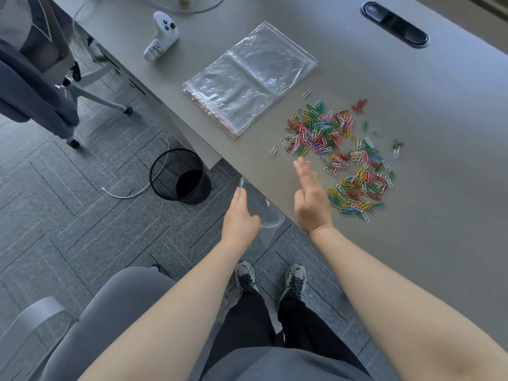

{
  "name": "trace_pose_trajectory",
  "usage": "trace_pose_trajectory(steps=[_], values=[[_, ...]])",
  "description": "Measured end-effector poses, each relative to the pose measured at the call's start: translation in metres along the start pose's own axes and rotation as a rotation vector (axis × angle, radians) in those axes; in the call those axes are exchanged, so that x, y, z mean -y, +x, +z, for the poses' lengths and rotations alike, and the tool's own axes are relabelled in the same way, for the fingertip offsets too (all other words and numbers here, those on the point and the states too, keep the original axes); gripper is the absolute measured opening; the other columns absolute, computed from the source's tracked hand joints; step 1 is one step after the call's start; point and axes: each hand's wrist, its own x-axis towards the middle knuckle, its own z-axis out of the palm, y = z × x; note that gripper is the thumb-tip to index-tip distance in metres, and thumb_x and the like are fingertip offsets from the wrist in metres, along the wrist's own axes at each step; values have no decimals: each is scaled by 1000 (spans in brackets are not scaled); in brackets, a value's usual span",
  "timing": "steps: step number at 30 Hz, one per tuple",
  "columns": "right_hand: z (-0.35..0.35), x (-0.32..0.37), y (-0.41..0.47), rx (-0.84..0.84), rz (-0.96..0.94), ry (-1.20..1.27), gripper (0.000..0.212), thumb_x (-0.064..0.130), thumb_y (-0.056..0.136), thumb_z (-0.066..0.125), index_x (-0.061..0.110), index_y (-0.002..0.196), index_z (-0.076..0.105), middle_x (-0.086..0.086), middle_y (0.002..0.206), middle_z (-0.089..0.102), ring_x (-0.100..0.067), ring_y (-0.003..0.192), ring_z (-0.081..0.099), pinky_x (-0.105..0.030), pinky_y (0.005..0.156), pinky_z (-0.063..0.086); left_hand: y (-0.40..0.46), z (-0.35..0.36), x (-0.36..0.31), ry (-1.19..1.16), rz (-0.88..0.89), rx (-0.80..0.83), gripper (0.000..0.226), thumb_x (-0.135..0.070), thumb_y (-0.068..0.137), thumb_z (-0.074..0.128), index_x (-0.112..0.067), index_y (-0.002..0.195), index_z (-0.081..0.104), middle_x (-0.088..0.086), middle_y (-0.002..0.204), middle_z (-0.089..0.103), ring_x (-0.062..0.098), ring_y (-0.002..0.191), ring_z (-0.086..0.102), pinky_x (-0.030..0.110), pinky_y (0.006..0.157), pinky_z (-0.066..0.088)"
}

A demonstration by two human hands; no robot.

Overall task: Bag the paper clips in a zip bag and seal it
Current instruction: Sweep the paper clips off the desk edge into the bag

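A loose heap of coloured paper clips (341, 152) is spread on the grey table (412, 105). My left hand (240, 218) pinches a clear zip bag (265, 213) at the table's near edge, the bag hanging partly over the floor. My right hand (309, 196) rests edge-on on the table just left of the clips, fingers stretched out and holding nothing. A stack of spare clear zip bags (250, 78) with red seal lines lies flat beyond the clips.
A white game controller (162, 37) lies at the table's far left, a black cable port (394, 23) at the far right. On the carpet stand a black mesh bin (180, 176) and office chairs (35, 78). My shoes (270, 276) are below the table edge.
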Motion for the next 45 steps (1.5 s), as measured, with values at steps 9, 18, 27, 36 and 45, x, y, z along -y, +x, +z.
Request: trace_pose_trajectory(steps=[9, 18, 27, 36, 45], values=[[-40, -49, -25, -70, 166, -443, 62, 25, 92, 30, 13, 152, 18, -4, 161, 5, -16, 147, -4, -32, 119, -3, -20, 16, -15, 99, -8, 68, 76, 2, 93, 49, -17, 156, 12, -9, 164, 2, 24, 128, 48, 24, 78, 37], [-36, -58, -44, -44, 203, -521, 62, 32, 95, 24, 12, 152, 12, -6, 161, 1, -18, 147, -6, -30, 118, -8, -33, 34, -17, 173, 20, 129, 74, -1, 95, 47, -16, 157, 8, -7, 165, 0, 24, 126, 50, 26, 78, 41], [-15, -47, -54, 30, 75, -483, 60, 28, 94, 19, 10, 152, 13, -6, 160, 2, -18, 147, -5, -31, 118, -8, -43, 42, -23, 167, 41, 117, 77, 0, 93, 46, -19, 157, 7, -7, 165, 2, 25, 124, 51, 26, 78, 40], [-27, -49, -69, -37, 69, -374, 60, 17, 93, 24, 9, 152, 14, -4, 160, 4, -12, 147, -5, -35, 120, -1, -52, 45, -22, 142, 18, 124, 80, -1, 92, 49, -21, 157, 6, -10, 164, 1, 21, 115, 53, 25, 76, 37], [-28, -61, -95, 16, 154, -473, 62, 25, 92, 17, 8, 152, 11, -6, 160, 3, -15, 147, -6, -32, 119, -5, -60, 56, -25, 164, 34, 137, 77, -2, 94, 48, -20, 157, 7, -8, 165, 2, 21, 132, 44, 24, 79, 36]])
